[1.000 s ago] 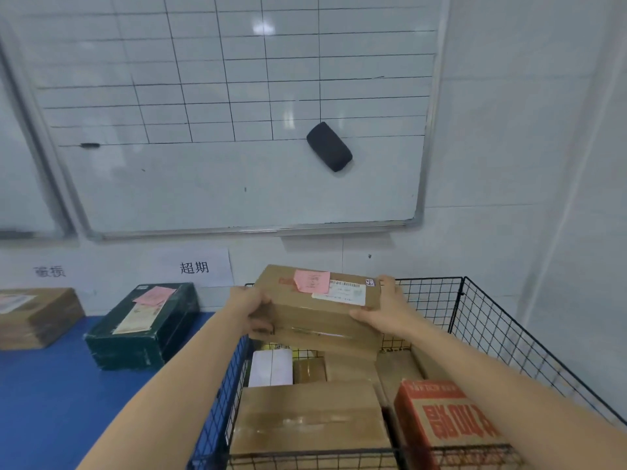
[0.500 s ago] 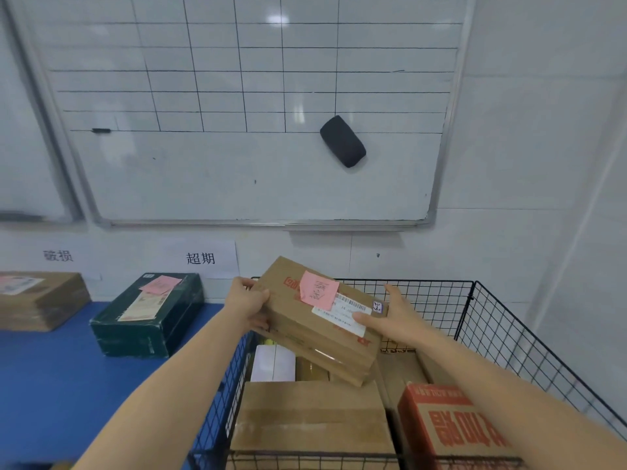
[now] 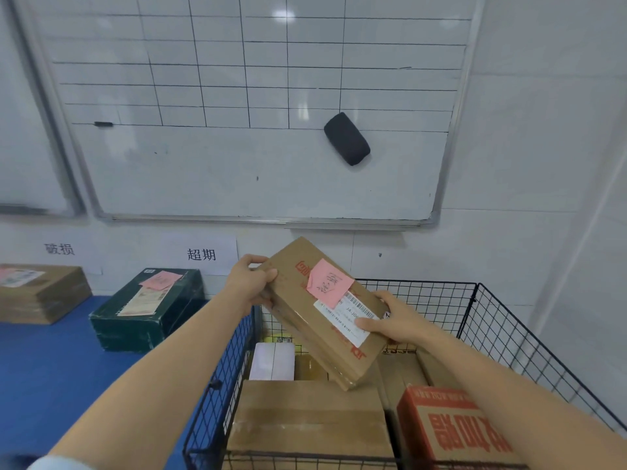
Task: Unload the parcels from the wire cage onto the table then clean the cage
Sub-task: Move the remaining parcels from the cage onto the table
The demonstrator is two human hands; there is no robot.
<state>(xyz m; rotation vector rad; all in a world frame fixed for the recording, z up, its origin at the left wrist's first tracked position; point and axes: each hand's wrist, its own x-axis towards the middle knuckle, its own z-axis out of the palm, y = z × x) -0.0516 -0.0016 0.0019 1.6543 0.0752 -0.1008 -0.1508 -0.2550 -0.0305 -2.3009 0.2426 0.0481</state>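
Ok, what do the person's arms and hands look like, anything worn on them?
Both hands are bare: no gloves, rings or watch show on the left hand or the right hand. Both forearms are bare too. A pale sleeve edge shows only at the left arm's upper end.

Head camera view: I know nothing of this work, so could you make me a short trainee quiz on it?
1. True or false: only one hand holds the brown parcel.
2. The note stuck on that parcel is: A yellow, B pink, C green.
3. Fill in: the dark green box rests on the blue ____.
Key: 1 false, the left hand and the right hand both hold it above the wire cage; 2 B; 3 table.
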